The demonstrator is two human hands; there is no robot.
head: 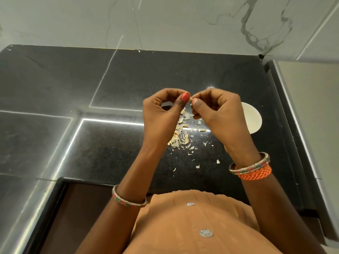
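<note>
Counter (110, 85): dark and polished, seen from above, with a pale marbled wall (183, 21) behind it.
Left bangle (128, 200): worn on the left forearm, near the counter's front edge.
Left hand (161, 114): raised above the counter, its fingers (184, 97) curled in narrowly, with the thumb tip pressed to the small pale piece.
Small pale piece (191, 99): held in the air between the two hands, above the peelings. Only a sliver of it is seen.
Peelings (181, 132): scattered on the counter below and between the hands.
Right hand (220, 114): raised level with the left, its fingers (197, 103) curled and pinched on the same piece.
Bowl (253, 118): white, set on the counter, partly hidden behind the right hand.
Right bangles (251, 167): worn on the right wrist.
</note>
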